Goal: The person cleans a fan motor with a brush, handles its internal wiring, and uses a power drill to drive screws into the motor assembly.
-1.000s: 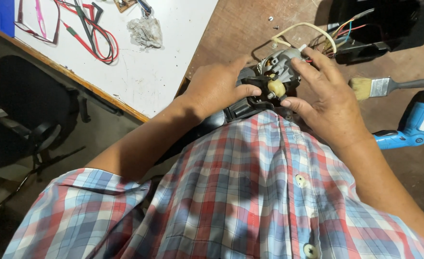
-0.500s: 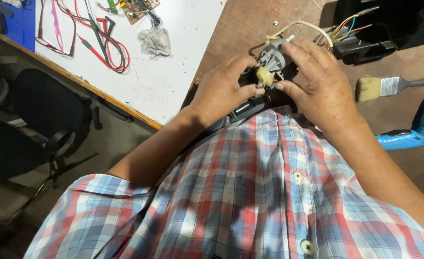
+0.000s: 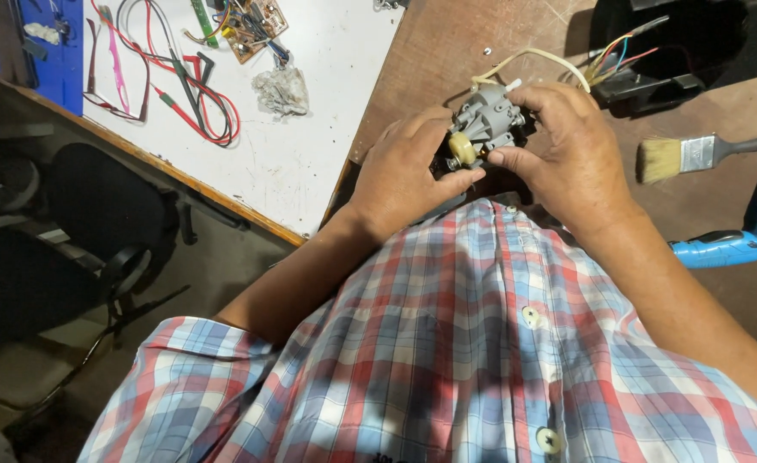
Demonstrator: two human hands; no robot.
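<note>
A small grey gearbox-like part (image 3: 486, 120) with a cream gear wheel (image 3: 462, 147) and a cream wire is held between both hands, close to my chest over the brown table (image 3: 430, 60). My left hand (image 3: 404, 176) grips it from the left, thumb under the gear wheel. My right hand (image 3: 567, 154) wraps around it from the right, fingertips on its top and side. The underside of the part is hidden by my fingers.
A paintbrush (image 3: 696, 154) and a blue power tool (image 3: 747, 236) lie at the right. A black housing with coloured wires (image 3: 653, 51) sits behind. The white board (image 3: 310, 146) at left holds red and black test leads (image 3: 190, 103), a circuit board (image 3: 250, 26) and crumpled plastic (image 3: 282, 90).
The view has shifted so hands and part sit lower and further left in frame. Both hands have kept their hold; the part has turned slightly, showing more grey body.
</note>
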